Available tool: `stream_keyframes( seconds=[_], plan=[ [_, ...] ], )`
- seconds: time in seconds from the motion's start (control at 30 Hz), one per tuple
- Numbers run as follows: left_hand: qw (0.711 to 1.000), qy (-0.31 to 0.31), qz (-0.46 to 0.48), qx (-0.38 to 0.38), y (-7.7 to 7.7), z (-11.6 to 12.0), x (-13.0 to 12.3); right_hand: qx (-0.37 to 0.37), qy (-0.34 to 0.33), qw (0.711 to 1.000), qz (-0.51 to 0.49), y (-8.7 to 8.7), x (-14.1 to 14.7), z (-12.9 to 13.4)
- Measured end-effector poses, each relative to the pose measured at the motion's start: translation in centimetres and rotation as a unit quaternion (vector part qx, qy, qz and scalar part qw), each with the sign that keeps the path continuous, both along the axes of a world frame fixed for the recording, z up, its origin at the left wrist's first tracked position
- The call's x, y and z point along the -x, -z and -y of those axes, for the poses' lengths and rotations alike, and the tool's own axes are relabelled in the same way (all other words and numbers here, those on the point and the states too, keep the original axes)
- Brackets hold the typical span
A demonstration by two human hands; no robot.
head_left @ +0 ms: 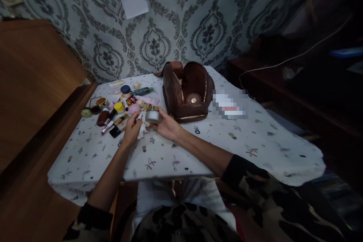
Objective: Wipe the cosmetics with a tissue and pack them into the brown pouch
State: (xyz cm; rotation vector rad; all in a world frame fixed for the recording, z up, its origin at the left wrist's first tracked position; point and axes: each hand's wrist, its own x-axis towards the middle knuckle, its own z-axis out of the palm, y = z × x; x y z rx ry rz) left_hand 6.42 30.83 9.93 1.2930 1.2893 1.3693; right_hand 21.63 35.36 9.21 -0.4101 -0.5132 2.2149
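Note:
Over the near middle of the table, my right hand (pixel 168 125) grips a cream jar (pixel 153 116) with a gold rim and a pale, frosted body. My left hand (pixel 132 130) is closed on a crumpled white wipe (pixel 142 124), which lies against the jar's left side. Just behind the jar stands a brown leather bag (pixel 185 100), unzipped, its opening facing me. Left of my hands several cosmetics are spread out, among them a pink sponge (pixel 134 109), a yellow-capped jar (pixel 119 107), a dark green tube (pixel 141 91) and a black-capped foundation bottle (pixel 117 128).
A patterned white cloth (pixel 176 159) covers the table. Right of the bag lies a blurred-out white item (pixel 229 105). A wooden cabinet (pixel 34 94) borders the left side, a cable (pixel 283 62) runs at the right, and a wallpapered wall (pixel 154 41) closes off the back.

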Motion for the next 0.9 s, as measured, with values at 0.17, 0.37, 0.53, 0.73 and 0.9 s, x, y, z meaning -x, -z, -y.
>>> stream_keyframes(
  seconds=[0.17,0.37,0.53,0.73,0.9],
  plan=[
    [0.991,0.002,0.123,0.057,0.6,-0.4,-0.2,-0.049,0.012,0.999,0.012,-0.2,0.2,0.6],
    [0.981,0.013,0.172,0.090,0.5,-0.2,-0.6,-0.050,0.027,0.998,0.042,-0.2,0.3,0.5],
    [0.975,0.001,0.200,0.098,0.2,-0.2,-0.5,-0.081,0.035,0.995,0.049,-0.1,0.1,0.6],
    [0.978,-0.030,0.193,0.070,-0.3,-0.3,-0.4,-0.140,0.064,0.984,0.092,-0.5,-0.2,0.8],
    [0.985,-0.044,0.158,0.045,-0.5,-0.1,-0.4,-0.097,0.092,0.986,0.102,-0.4,-0.2,0.1]
  ],
)
